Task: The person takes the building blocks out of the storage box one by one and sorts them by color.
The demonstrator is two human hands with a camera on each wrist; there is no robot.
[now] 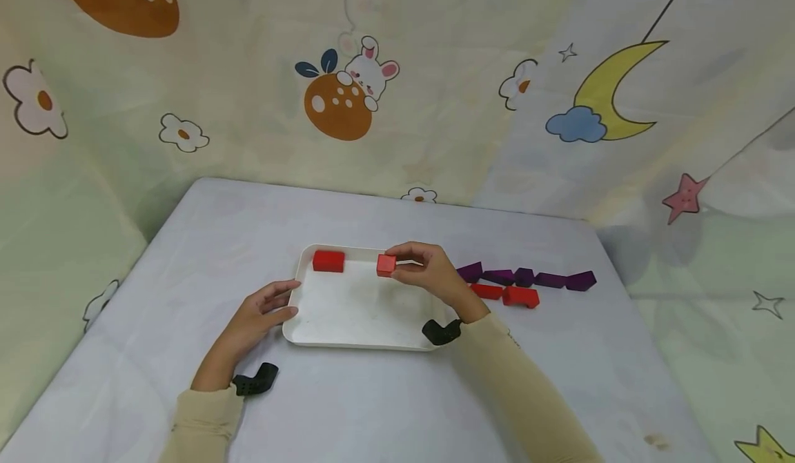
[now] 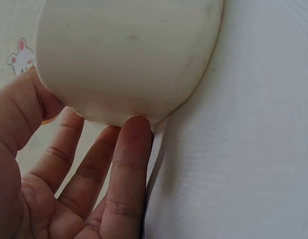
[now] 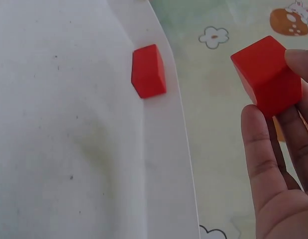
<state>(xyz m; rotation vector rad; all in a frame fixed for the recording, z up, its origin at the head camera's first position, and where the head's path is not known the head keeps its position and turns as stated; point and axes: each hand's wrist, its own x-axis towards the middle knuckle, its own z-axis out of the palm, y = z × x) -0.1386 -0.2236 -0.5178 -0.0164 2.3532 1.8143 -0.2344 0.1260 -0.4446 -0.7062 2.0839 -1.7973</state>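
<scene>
A white rectangular tray (image 1: 360, 344) lies on the table, and my left hand (image 1: 254, 318) holds its left side. In the left wrist view the thumb (image 2: 24, 107) reaches over the tray's rim while the fingertips touch its outer wall. My right hand (image 1: 431, 273) pinches a small red block (image 1: 386, 266) between thumb and fingers, over the tray's far side. Seen from the right wrist, this red block is angular with flat faces. Another red block (image 1: 328, 261) sits inside the tray at the far left corner.
Right of the tray, several dark purple blocks (image 1: 550, 280) form a row on the white-covered table (image 1: 373, 408). Two more red blocks (image 1: 520, 297) lie just in front of them, partly behind the right hand. A printed cloth (image 1: 435, 125) hangs behind the table.
</scene>
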